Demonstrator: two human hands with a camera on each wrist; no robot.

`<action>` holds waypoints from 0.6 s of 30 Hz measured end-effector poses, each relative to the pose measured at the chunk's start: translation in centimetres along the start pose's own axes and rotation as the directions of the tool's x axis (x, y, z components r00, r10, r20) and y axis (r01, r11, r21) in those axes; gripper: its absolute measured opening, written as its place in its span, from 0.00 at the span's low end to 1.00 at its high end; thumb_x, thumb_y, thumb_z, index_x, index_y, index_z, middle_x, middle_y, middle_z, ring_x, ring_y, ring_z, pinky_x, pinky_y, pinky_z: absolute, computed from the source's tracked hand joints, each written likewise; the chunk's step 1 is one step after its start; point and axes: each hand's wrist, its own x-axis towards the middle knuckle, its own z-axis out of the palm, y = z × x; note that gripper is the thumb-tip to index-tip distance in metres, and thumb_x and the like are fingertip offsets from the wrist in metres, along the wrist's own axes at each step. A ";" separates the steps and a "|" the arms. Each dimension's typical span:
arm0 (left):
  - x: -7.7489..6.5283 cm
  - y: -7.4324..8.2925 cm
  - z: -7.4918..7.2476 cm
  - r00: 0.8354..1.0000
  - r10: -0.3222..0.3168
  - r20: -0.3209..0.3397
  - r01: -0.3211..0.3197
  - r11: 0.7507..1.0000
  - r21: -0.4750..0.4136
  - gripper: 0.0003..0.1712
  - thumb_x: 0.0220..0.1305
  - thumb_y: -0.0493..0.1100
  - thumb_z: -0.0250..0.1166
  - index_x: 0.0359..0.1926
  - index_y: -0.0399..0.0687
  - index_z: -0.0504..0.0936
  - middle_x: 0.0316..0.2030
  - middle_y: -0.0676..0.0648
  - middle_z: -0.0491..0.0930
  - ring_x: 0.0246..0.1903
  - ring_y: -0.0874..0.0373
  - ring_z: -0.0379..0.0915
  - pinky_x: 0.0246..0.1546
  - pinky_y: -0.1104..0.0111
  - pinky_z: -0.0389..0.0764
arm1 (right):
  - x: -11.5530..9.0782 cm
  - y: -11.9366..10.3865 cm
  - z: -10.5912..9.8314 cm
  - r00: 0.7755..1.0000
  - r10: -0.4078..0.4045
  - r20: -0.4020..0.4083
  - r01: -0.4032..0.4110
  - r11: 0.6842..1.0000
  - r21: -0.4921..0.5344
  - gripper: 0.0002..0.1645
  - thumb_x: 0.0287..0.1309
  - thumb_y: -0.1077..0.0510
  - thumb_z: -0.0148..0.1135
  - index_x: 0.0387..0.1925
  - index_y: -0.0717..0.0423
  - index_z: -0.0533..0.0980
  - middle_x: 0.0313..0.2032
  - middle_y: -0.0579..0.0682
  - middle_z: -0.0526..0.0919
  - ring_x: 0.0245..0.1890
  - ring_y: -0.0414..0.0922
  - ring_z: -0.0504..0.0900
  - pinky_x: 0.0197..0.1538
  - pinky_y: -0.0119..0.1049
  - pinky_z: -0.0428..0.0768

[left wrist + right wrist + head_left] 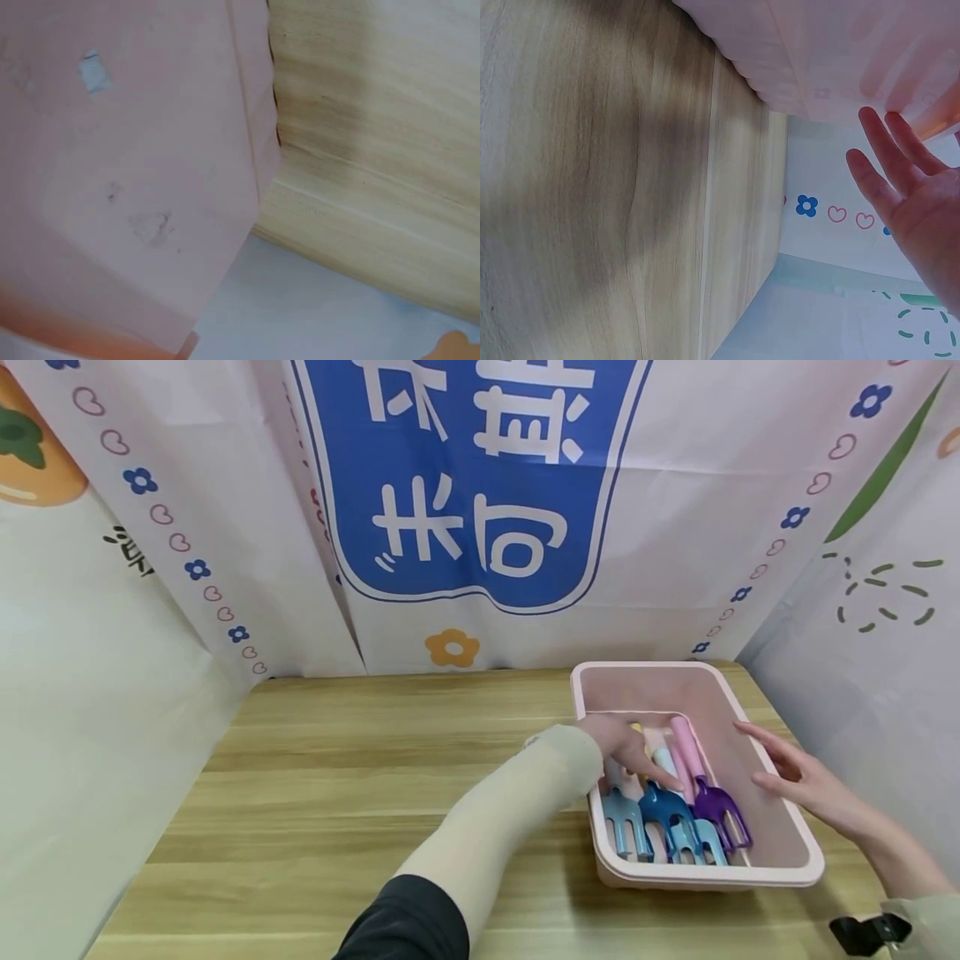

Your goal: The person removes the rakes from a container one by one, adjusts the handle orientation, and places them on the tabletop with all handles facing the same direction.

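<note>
Black sleeve (412, 922) foremost, the left hand (624, 747) reaches inside the pink bin (780, 874) on the table (360, 760), over a blue fork (666, 807); whether it grips anything I cannot tell. The right hand (806, 781) straddles the bin's rim, loosely spread; its wrist view alone reveals straightened fingers (889, 154) near the outer wall (840, 67). Only the left wrist view shows the bin's whitish patch (94, 72).

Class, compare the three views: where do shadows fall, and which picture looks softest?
Head view: soft shadow on the table by the front of the pink bin, while the purple fork inside looks fairly crisp; left wrist view: softest overall, the bin's outer wall hazy, with dim shading on the table beside it; right wrist view: broad, soft-edged shadows across the table.
</note>
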 end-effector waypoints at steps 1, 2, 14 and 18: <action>0.0 0.0 0.0 1.000 -0.008 0.003 0.008 1.000 0.008 0.42 0.45 0.80 0.61 0.55 0.64 0.79 0.47 0.55 0.77 0.44 0.59 0.78 0.31 0.67 0.81 | 0.0 0.0 0.0 1.000 -0.002 0.001 0.002 1.000 0.000 0.41 0.66 0.72 0.48 0.76 0.49 0.50 0.61 0.23 0.61 0.53 0.25 0.71 0.41 0.33 0.81; 0.0 -0.1 0.1 1.000 -0.016 0.007 0.016 1.000 0.018 0.41 0.44 0.81 0.61 0.54 0.65 0.79 0.47 0.56 0.78 0.44 0.60 0.78 0.32 0.67 0.81 | 0.1 -0.1 0.0 1.000 -0.007 0.001 0.007 1.000 -0.003 0.41 0.66 0.73 0.49 0.76 0.50 0.50 0.61 0.23 0.61 0.53 0.25 0.70 0.41 0.33 0.81; -0.9 -0.1 0.3 0.993 -0.085 -0.076 0.099 0.975 0.201 0.41 0.41 0.83 0.61 0.44 0.58 0.85 0.41 0.55 0.81 0.36 0.62 0.73 0.33 0.69 0.75 | 0.3 -0.8 0.1 0.999 -0.019 -0.035 0.014 0.990 -0.139 0.42 0.62 0.71 0.56 0.74 0.55 0.53 0.59 0.22 0.63 0.51 0.25 0.71 0.40 0.31 0.79; -0.7 -0.1 0.6 0.992 -0.061 -0.115 0.092 0.952 0.291 0.44 0.40 0.84 0.60 0.39 0.53 0.85 0.37 0.55 0.79 0.32 0.62 0.73 0.29 0.70 0.73 | 0.3 -0.9 0.2 0.999 0.023 -0.032 -0.027 0.990 -0.139 0.41 0.64 0.69 0.56 0.75 0.53 0.52 0.57 0.22 0.63 0.50 0.24 0.70 0.40 0.32 0.80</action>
